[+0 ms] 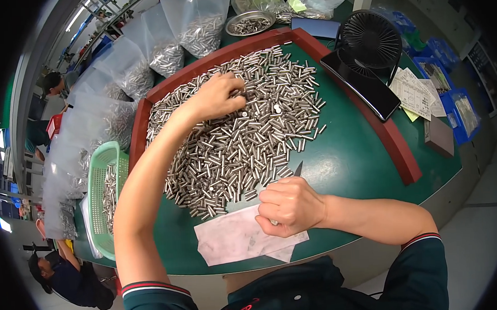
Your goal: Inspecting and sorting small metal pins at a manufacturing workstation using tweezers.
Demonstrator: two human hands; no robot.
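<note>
A broad pile of short metal pins point(226, 156) covers much of the green table top. My left hand point(218, 95) is over the far part of this pile, its fingers curled down among the pins; whatever is under the fingertips is hidden. Nearer to me, my right hand point(289, 206) is closed in a fist at the pile's front edge. A dark pointed metal tool point(299, 168) sticks up out of that fist, and only its tip shows. Under the right hand lies a smudged whitish cloth or paper sheet point(224, 239).
Dark red rails point(369, 122) border the table. At left stands a green plastic basket point(100, 217) holding pins, beside clear bags point(198, 29) of pins. A metal dish point(250, 24), a black fan point(369, 41), a phone point(362, 83) and paper slips point(412, 95) lie beyond the rails.
</note>
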